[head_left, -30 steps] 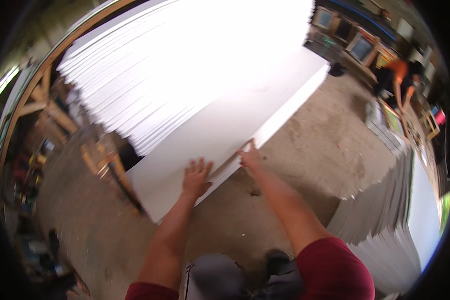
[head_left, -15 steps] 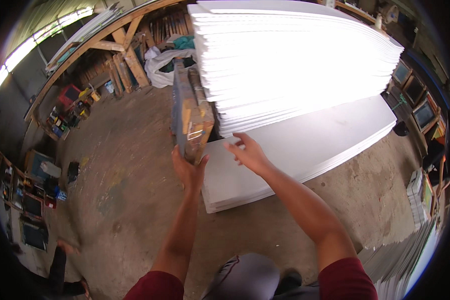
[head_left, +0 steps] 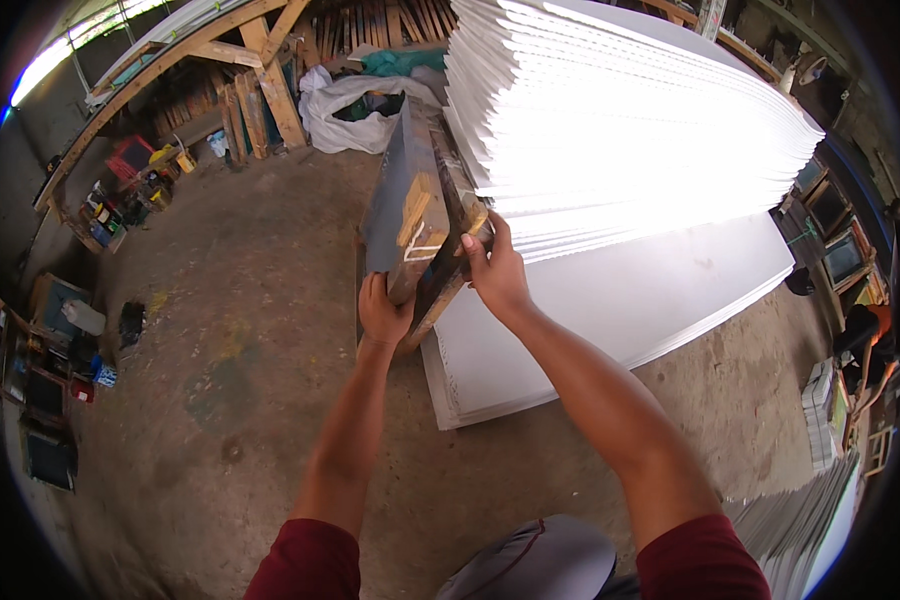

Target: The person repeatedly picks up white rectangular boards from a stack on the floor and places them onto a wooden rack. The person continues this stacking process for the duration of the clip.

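Just left of the white sheet stack [head_left: 650, 130], a gray-faced frame [head_left: 388, 200] on edge, left hand [head_left: 385, 312] clamped around its near end, right hand [head_left: 498, 272] pinching a darker frame [head_left: 444, 283] nearer the stack, thumb opposing fingers

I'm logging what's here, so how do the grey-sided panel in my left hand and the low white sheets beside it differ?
The grey-sided panel is held on edge, while the low white sheets lie flat. The panel shows worn wood at its near end; the sheets look white. Your left hand grips the panel, not the sheets. Both are flat-sided.
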Tool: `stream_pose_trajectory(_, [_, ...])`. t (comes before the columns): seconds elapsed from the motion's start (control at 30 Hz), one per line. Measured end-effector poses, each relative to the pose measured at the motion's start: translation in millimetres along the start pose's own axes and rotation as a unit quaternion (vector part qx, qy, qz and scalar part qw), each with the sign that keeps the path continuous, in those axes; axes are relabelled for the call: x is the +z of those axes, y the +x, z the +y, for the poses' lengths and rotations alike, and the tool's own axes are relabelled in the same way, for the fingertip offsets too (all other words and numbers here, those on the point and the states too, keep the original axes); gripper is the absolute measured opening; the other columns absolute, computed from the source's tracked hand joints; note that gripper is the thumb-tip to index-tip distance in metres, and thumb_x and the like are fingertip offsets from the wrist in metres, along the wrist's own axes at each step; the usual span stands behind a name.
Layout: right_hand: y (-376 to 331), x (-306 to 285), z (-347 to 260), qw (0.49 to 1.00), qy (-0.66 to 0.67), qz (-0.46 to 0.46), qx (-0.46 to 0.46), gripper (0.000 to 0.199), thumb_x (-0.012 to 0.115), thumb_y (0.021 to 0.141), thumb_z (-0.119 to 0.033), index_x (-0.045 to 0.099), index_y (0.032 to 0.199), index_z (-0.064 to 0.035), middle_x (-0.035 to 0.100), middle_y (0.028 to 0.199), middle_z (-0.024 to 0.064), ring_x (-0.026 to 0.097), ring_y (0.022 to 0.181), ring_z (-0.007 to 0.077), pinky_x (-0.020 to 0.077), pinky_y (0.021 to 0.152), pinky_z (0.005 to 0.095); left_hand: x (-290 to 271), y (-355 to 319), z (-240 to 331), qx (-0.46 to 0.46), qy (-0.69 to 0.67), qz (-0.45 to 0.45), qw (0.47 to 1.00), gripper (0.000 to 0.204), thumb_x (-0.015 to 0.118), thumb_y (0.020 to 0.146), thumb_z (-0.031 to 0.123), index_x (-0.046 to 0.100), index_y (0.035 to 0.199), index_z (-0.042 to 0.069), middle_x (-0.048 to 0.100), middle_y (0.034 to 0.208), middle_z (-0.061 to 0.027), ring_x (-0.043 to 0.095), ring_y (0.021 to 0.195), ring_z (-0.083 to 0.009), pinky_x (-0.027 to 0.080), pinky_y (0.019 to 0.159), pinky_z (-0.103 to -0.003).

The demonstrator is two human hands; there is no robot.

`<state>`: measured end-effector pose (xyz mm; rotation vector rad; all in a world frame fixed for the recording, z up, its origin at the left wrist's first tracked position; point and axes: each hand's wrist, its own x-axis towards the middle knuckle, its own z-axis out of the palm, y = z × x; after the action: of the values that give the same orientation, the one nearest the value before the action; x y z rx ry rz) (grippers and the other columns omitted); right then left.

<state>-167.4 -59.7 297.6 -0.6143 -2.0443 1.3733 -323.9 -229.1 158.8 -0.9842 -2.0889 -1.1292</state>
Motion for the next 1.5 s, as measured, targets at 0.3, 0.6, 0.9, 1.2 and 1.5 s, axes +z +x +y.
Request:
stream_pose_trajectory(0.3, [15.3,-39.8,-38.3,0.986,-0.034,-0.129,0.103,0.108,0.091,0.079,-0.043,0.039,0.164,-0.0013,0.076,0.110,0.0189,0.075,0.082,0.0204,0.0627,0.058,0.0329,23.9,7.2,-1.2,-0.028,-0.101,-0.050,0.993,0.059,0.092,0.083,0.038,0.066,0.119,0.000,0.068,0.112,-0.0197,0.066,0.108,-0.0443,0.055,0.091,-0.051])
stream_pose_trajectory(0.6, [28.7,-35.8,-42.4,0.956,0.019,-0.206,0.209,0.073,0.086,0.076,-0.032,0.059,0.136,-0.0017,0.073,0.115,0.0133,0.075,0.093,0.0249,0.0647,0.059,0.0371,-14.1,-5.6,63.0,0.006,0.054,-0.035,0.998,0.116,0.103,0.062,0.052,0.050,0.153,0.001,0.061,0.136,-0.0229,0.058,0.127,-0.0453,0.048,0.108,-0.055])
stream_pose_trajectory(0.9, [36.6,17.0,-17.5,0.986,0.060,-0.067,0.140,0.074,0.085,0.076,-0.034,0.057,0.127,0.0108,0.075,0.114,0.0221,0.079,0.096,0.0298,0.0676,0.064,0.0380,4.3,-0.8,16.1,-0.038,-0.050,-0.112,0.992,0.126,0.101,0.070,0.026,0.022,0.167,0.003,0.043,0.147,-0.0274,0.046,0.138,-0.0485,0.044,0.117,-0.056])
stream_pose_trajectory(1.2, [93.5,49.0,-23.3,0.990,0.040,-0.020,0.133,0.064,0.085,0.077,-0.031,0.065,0.126,0.0065,0.075,0.107,0.0158,0.076,0.092,0.0247,0.0656,0.061,0.0372,33.9,62.7,-21.2,-0.058,-0.017,-0.137,0.989,0.127,0.101,0.068,0.021,0.022,0.166,0.007,0.043,0.148,-0.0238,0.045,0.141,-0.0478,0.041,0.120,-0.055])
stream_pose_trajectory(1.5, [128.4,61.1,21.3,0.995,-0.024,0.025,0.088,0.058,0.090,0.082,-0.039,0.074,0.114,0.0073,0.078,0.092,0.0144,0.076,0.074,0.0232,0.0643,0.063,0.0340,60.2,95.8,-11.3,-0.118,-0.021,-0.220,0.968,0.122,0.098,0.070,0.019,0.023,0.165,0.006,0.040,0.154,-0.0250,0.040,0.148,-0.0460,0.038,0.124,-0.052])
